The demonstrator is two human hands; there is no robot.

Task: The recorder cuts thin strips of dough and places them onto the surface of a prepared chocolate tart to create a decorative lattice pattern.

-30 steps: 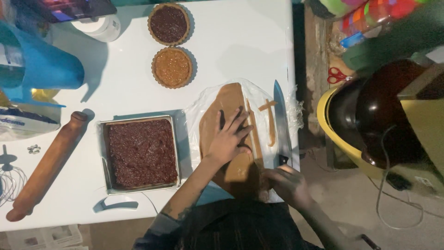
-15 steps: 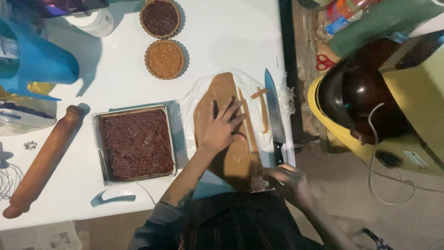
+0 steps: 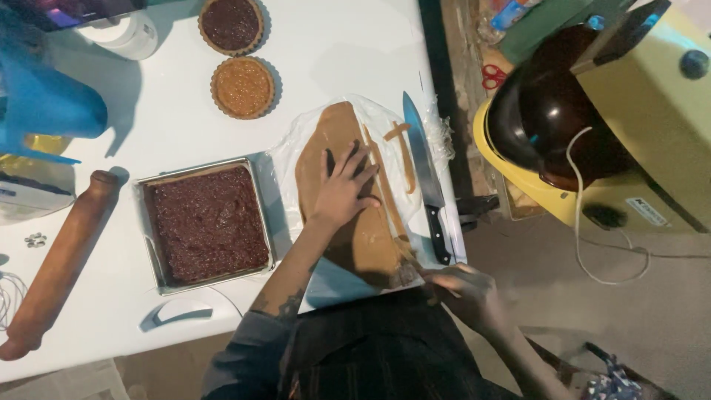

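White table (image 3: 348, 52) up top, then tan rolled dough sheet (image 3: 355, 222) on plastic wrap (image 3: 296, 148), long axis running away from the body, narrow end pointing far, just right of the square brownie pan (image 3: 204, 222). Left hand (image 3: 344, 189) pressed flat on the dough, fingers spread, gripping nothing. Right hand (image 3: 466, 292) at the near table edge, fingers curled, can't tell what's pinched; kitchen knife (image 3: 426, 178) lying alongside, tip pointing away.

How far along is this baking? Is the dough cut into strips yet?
Partly. Done: the square pan is filled, and a few cut strips lie beside the knife. In hand: the left hand presses the rolled dough flat; the right hand is at its near edge. Left: most dough remains uncut.
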